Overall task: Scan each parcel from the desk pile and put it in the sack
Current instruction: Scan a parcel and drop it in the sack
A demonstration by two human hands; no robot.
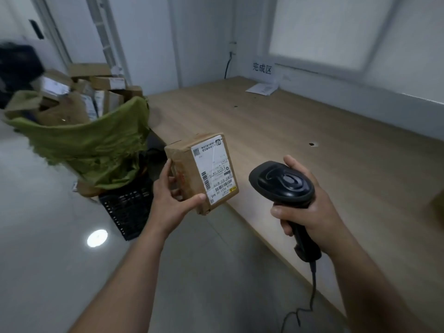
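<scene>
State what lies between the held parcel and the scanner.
In the head view, nothing: only bare desk top shows in the gap between the parcel and the scanner.

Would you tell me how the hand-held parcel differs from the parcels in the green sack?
The held parcel is one box gripped by the left hand; the sack parcels are many, heaped in the green sack. The held parcel's label shows sharply; the sack parcels are blurred. Both are brown cardboard with white labels.

A small brown box [184,162] with a white label [213,167] tilts in the air beside a black scanner [282,182]. The open green sack [84,140] is full of boxes [72,109].
</scene>
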